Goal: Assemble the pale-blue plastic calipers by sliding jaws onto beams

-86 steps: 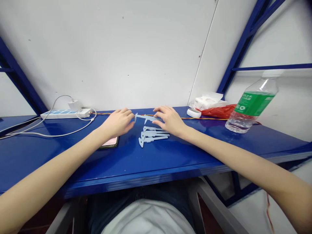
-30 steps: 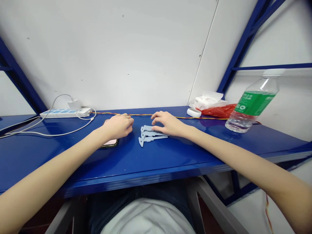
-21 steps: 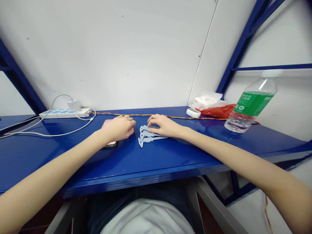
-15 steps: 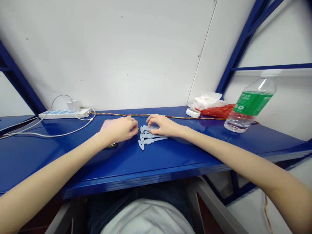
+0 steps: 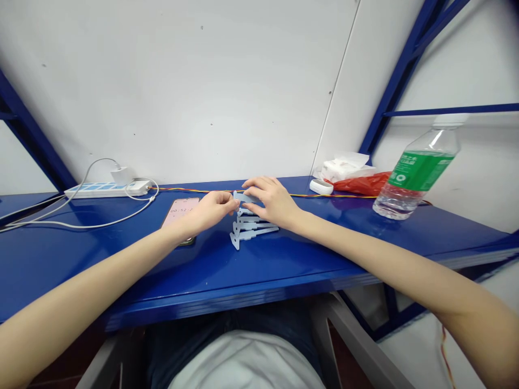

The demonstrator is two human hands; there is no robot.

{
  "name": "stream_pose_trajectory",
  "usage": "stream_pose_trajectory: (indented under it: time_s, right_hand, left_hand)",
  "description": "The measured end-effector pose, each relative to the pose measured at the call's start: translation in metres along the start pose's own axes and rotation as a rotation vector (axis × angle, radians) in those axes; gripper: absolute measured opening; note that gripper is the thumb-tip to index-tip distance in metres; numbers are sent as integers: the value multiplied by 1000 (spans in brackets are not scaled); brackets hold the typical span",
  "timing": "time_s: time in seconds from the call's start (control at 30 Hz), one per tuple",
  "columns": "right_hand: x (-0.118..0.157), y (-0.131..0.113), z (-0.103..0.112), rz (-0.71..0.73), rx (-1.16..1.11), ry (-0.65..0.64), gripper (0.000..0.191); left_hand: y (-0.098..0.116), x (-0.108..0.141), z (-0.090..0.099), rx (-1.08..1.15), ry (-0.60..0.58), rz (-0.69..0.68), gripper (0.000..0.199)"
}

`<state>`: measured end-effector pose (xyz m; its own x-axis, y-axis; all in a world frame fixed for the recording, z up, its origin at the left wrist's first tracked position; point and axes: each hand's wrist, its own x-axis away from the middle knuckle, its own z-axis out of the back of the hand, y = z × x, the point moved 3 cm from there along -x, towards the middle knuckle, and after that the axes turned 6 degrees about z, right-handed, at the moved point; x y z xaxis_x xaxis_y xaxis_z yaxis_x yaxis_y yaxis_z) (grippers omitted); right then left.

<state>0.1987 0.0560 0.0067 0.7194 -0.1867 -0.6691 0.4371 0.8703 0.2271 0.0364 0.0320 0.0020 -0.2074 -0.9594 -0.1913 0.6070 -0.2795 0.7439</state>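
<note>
The phone (image 5: 181, 209) shows 00:52, further digits unclear; characters on the green label (image 5: 424, 168) of the bottle (image 5: 416, 174) are illegible.

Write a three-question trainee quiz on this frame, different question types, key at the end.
1. True or false: the phone lies nearer the left hand than the right hand.
2. Pick one. The bottle's label is mainly: A) yellow, B) green, C) black.
3. Fill in: the pale tool between the two hands is a ____.

Key: 1. True; 2. B; 3. caliper.
</note>
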Motion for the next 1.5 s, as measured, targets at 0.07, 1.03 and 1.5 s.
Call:
stream_pose_trajectory:
  time_s: [0.07, 1.03, 1.5]
  right_hand:
    - [0, 4, -2, -21, 1, 0, 13]
    - [13, 53, -8, -267, 36, -162, 12]
    - [15, 44, -21, -273, -205, -358, 22]
  left_hand:
    - [-2, -2, 2, 31, 18, 24, 27]
    - [-37, -29, 36, 1, 91, 257, 29]
    - [-38, -28, 42, -621, 147, 138, 28]
